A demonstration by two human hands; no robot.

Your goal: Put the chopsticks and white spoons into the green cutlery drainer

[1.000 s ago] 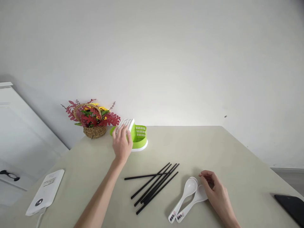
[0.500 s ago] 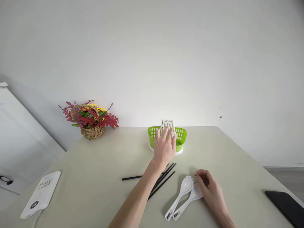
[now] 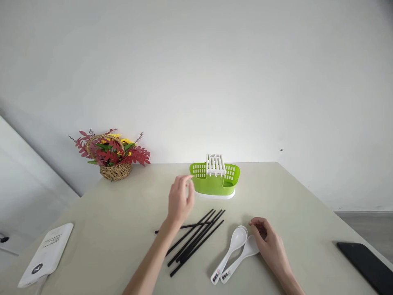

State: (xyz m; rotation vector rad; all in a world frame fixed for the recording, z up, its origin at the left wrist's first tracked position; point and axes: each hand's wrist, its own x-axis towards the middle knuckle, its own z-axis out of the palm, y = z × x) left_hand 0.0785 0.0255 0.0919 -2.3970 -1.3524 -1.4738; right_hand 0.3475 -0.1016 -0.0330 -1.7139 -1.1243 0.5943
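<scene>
A green cutlery caddy with a white slotted top rack stands upright on a white base near the wall. My left hand hovers at its front left, fingers bent and apart, with nothing in them. Whether a fingertip touches the caddy's side I cannot tell. Below that hand several black chopsticks lie loosely on the table, one crossing the others. My right hand rests loosely curled beside white spoons, a gap showing between thumb and forefinger and nothing visible inside. The spoons lie partly overlapping, bowls pointing away from me.
A wicker basket of red and yellow flowers sits at the back left. Nearer, on the left, lies a white power bank with a cable. A black phone is at the right edge of the table.
My left hand has moved left and back from the caddy's white rack, which is now uncovered. More of the chopsticks shows. My right hand stays beside the spoons. The view has shifted slightly.
</scene>
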